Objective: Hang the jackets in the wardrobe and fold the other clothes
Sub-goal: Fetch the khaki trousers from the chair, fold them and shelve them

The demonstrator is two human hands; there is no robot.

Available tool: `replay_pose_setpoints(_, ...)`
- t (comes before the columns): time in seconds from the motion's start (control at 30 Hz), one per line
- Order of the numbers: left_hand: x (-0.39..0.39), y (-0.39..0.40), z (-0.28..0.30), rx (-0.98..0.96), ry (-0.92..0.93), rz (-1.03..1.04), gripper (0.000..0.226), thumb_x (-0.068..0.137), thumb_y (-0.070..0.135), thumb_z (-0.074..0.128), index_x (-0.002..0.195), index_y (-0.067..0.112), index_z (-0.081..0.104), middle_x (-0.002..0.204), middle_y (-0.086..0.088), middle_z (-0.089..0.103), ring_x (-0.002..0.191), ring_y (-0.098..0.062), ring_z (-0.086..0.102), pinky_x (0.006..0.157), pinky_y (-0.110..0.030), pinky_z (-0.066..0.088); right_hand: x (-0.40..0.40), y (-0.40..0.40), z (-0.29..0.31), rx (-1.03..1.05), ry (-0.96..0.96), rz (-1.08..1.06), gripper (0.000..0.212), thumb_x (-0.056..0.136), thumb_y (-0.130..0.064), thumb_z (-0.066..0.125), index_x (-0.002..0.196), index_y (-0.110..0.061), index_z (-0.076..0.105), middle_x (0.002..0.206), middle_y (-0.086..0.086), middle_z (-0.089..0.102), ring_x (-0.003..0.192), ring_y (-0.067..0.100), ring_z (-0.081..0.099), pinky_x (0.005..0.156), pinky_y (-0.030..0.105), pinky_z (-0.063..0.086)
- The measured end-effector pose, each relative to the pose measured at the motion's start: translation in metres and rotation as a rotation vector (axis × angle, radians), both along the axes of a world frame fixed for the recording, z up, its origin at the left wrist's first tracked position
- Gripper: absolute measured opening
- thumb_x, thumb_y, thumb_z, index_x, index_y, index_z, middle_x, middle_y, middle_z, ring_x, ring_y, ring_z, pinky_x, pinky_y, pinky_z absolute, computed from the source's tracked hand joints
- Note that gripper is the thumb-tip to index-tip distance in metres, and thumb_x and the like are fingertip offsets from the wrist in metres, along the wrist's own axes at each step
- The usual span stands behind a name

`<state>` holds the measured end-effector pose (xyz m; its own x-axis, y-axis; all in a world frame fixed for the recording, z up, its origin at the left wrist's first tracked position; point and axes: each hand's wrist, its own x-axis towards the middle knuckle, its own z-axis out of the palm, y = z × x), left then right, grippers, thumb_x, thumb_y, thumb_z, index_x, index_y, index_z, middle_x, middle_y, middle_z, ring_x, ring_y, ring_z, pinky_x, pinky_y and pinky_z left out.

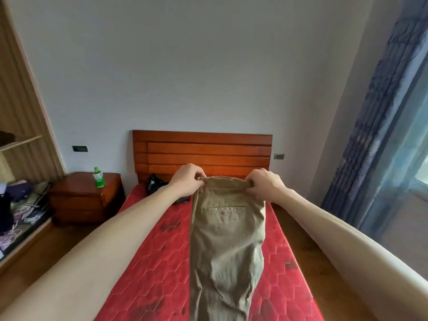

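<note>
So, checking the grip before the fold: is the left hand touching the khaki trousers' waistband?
Touching. The head view shows the left hand pinching one end of the khaki cotton trousers' waistband.

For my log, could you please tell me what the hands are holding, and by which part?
Both hold the khaki trousers by the waistband: the left hand grips its left end, the right hand its right end.

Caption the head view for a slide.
Both hands, left and right, hold khaki trousers by the waistband above a red mattress.
</note>
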<state>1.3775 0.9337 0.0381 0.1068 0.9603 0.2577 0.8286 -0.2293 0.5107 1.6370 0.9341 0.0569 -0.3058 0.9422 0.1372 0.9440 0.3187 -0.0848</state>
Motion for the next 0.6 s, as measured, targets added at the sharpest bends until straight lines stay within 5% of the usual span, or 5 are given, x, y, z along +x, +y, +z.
replay_pose_setpoints(0.27,0.002,0.027,0.056,0.489,-0.005,0.041,0.009,0.098,0.011,0.065,0.102,0.014,0.073,0.1,0.0,0.073,0.094,-0.021,0.066,0.077,-0.035,0.05,-0.019,0.035,0.044,0.462,0.181,-0.106,0.024,0.092,-0.007,0.053,0.084,-0.019,0.072,0.091,0.0,0.069,0.078,0.033,0.066,0.063,0.035,0.04)
replay_pose_setpoints(0.43,0.0,0.01,0.044,0.653,0.053,-0.04,0.01,0.095,0.007,0.068,0.102,0.011,0.073,0.1,0.0,0.072,0.097,-0.02,0.063,0.08,-0.039,0.055,-0.01,0.019,0.028,0.5,0.199,-0.095,0.02,0.093,-0.012,0.055,0.089,-0.022,0.072,0.09,-0.002,0.07,0.08,0.032,0.066,0.063,0.038,0.048)
replay_pose_setpoints(0.6,-0.005,-0.017,-0.024,0.623,0.078,-0.079,0.012,0.092,0.005,0.073,0.102,0.01,0.075,0.099,0.002,0.072,0.097,-0.019,0.063,0.076,-0.039,0.057,0.0,-0.012,-0.035,0.448,0.193,-0.027,0.016,0.1,-0.022,0.059,0.102,-0.027,0.074,0.101,-0.005,0.073,0.087,0.029,0.07,0.07,0.043,0.057)
